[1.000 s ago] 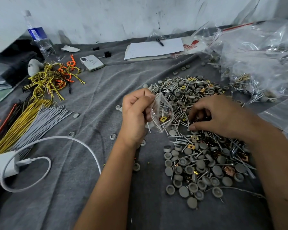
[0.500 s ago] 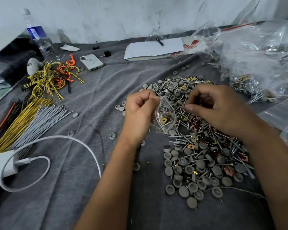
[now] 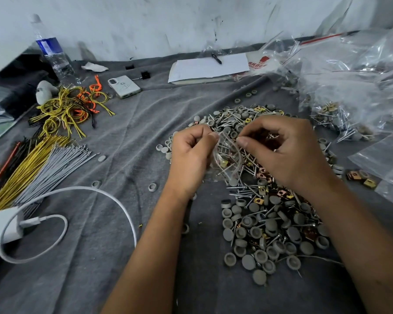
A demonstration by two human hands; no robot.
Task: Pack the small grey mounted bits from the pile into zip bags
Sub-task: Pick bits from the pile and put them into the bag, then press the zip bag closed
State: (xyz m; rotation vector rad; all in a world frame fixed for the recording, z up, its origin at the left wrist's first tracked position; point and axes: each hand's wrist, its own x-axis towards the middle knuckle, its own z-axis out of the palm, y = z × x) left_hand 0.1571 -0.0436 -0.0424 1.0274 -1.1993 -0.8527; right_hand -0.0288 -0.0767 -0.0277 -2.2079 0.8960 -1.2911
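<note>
— How far along is the packing judged to be?

— Early. A small zip bag (image 3: pixel 225 159), holding a few pieces, is pinched at its mouth by the left hand (image 3: pixel 191 152). The right hand (image 3: pixel 284 150) is held at the opening, fingers curled; whether a bit is held cannot be told.

— And what is left?

— Most: a large pile (image 3: pixel 270 223) of grey bits is spread on the surface (image 3: pixel 123 137) beneath. Filled bags (image 3: pixel 340 118) are seen far right.

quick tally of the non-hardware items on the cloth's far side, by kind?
Water bottle: 1
Phone: 1
Notepad: 1
Pen: 1
Black binder clips: 2
Total: 6
</note>
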